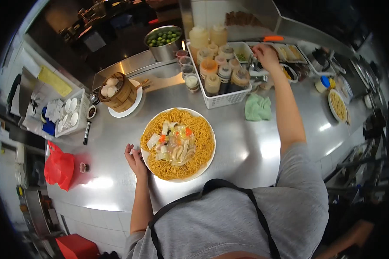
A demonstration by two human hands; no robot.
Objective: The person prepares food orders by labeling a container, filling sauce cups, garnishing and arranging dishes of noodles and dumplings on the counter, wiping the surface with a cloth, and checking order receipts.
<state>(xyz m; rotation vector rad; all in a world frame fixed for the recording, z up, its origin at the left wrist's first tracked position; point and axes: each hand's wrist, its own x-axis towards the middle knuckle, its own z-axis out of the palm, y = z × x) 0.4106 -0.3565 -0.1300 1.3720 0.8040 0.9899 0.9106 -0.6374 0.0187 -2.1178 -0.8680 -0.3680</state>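
Observation:
A large white plate [215,142] on the steel counter bears a ring of crisp fried noodles [157,123] with a glossy mix of pale pieces and carrot [177,144] heaped in the middle. My left hand [136,163] is at the plate's left rim, fingers apart and holding nothing; whether it touches the rim I cannot tell. Stretched far forward, my right hand [266,56] is above the garnish containers, beside a tub of chopped greens [242,56]. Its fingers are pinched together; what they hold, if anything, is too small to make out.
A white basket of sauce bottles [227,100] stands ahead, with a green cloth [258,108] at its right. Bamboo steamers [121,97], a pot of green limes [164,43], a red bag [59,166] and a noodle dish [338,105] surround the plate. Another person's arm [354,235] shows lower right.

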